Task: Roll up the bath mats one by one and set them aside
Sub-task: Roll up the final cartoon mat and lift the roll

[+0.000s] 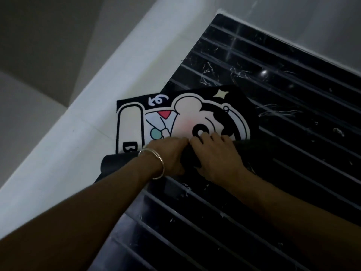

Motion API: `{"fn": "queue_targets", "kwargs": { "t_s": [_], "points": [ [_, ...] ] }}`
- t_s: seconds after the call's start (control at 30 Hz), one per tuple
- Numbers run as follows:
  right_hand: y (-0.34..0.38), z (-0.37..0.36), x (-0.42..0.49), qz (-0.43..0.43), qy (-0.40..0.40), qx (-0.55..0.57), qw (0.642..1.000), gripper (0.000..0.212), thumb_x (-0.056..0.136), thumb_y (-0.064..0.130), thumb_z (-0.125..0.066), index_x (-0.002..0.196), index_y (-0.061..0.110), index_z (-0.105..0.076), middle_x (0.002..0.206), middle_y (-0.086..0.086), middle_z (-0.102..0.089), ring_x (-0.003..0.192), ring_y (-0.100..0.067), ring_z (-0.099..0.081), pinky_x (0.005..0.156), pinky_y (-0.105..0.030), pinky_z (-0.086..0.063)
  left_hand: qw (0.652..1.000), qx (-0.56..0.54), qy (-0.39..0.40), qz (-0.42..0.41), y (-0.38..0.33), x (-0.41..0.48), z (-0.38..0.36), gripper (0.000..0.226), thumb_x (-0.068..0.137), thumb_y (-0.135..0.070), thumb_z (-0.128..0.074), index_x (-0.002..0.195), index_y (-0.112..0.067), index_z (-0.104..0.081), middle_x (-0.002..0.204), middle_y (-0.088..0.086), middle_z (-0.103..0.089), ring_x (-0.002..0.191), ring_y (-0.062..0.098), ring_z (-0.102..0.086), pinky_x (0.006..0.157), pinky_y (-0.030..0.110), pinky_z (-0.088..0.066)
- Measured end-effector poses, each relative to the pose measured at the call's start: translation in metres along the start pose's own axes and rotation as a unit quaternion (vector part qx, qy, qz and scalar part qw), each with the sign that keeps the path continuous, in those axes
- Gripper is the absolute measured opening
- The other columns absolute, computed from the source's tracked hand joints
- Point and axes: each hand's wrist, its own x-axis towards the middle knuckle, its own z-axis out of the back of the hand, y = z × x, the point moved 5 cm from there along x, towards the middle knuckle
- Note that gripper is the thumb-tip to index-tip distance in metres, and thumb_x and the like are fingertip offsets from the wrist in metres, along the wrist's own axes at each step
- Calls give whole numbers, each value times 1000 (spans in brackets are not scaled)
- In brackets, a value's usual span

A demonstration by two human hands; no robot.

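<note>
1. Black bath mat (181,118) judged light, soft and limp (likely to spring open); best held along the roll (115,163), hands spread.
2. Left hand (168,155) and right hand (216,155) gripped the roll mid-length, fingers curled over it.
3. White cartoon-panda print; mat lay half-rolled across grooved black floor (293,114) and white ledge (78,133).

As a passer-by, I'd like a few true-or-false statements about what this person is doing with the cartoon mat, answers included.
1. The left hand and the right hand both grip the rolled end of the bath mat. True.
2. The mat is completely rolled up. False: much of its cartoon print lies flat.
3. A bangle sits on the left wrist. True.
4. The mat lies on a wooden table. False: it lies on a black grooved floor, one corner over a white border.
</note>
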Motion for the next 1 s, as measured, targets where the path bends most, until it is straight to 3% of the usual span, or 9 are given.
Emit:
{"fn": "queue_targets", "kwargs": {
  "t_s": [0.03,0.17,0.23,0.33,0.4,0.53,0.7,0.9,1.0],
  "points": [
    [-1,1,0,-5,-2,6,1000,69,57,45,-85,111,16,-54,104,-9,-60,90,-31,-59,78,-42,-47,1000,6,-15,-7,-1,-1,2,52,75,-46,-67,118,-22,-48,110,0,-59,99,21,-59,72,29,-43],
    [-18,-6,13,-11,246,156,957,48,76,36,-72,106,18,-39,113,-8,-55,89,-25,-53,72,-34,-43,989,128,-64,-31,-11,-7,-3,66,77,-43,-64,132,-21,-35,121,4,-47,109,24,-49,83,36,-41],
    [-13,-4,10,11,198,128,972,50,74,36,-73,109,18,-41,114,-6,-52,97,-26,-52,79,-36,-41,993,108,-56,-7,-6,-7,-4,55,80,-41,-62,125,-19,-39,119,5,-49,108,24,-50,79,34,-40],
    [-1,0,-1,8,-7,11,1000,58,66,38,-80,112,18,-51,107,-8,-56,97,-30,-56,83,-42,-45,997,57,-57,20,2,-4,3,50,79,-45,-63,119,-20,-45,112,3,-55,102,23,-55,71,29,-38],
    [-5,2,0,4,36,30,999,53,74,34,-73,117,17,-47,112,-8,-54,101,-29,-55,85,-41,-43,995,77,-68,-6,-1,-6,6,59,78,-45,-64,128,-22,-41,114,3,-55,102,24,-56,77,31,-42],
    [-18,-10,12,0,260,177,949,60,74,33,-72,124,19,-42,119,-6,-56,103,-25,-56,82,-36,-47,984,155,-81,-33,-11,-11,-2,68,79,-42,-61,137,-22,-30,120,6,-51,108,28,-52,83,36,-40],
    [2,-1,-6,31,-3,-2,1000,57,75,36,-72,123,20,-45,115,-7,-54,107,-29,-51,89,-42,-40,997,54,-53,29,2,-10,-1,57,78,-48,-61,125,-23,-41,113,2,-56,101,23,-58,74,31,-41],
    [-14,-10,4,1,198,204,959,48,75,32,-70,114,19,-45,112,-4,-56,102,-25,-55,80,-34,-44,988,129,-85,-9,-8,-16,-8,59,80,-43,-59,130,-22,-38,119,5,-52,106,26,-54,84,36,-41],
    [-10,-3,-8,15,50,114,992,49,75,37,-69,116,20,-47,110,-5,-57,103,-27,-54,84,-36,-40,997,54,-41,32,0,-9,-5,51,76,-48,-63,116,-22,-46,111,1,-57,101,24,-58,77,33,-44]
  ]
}}
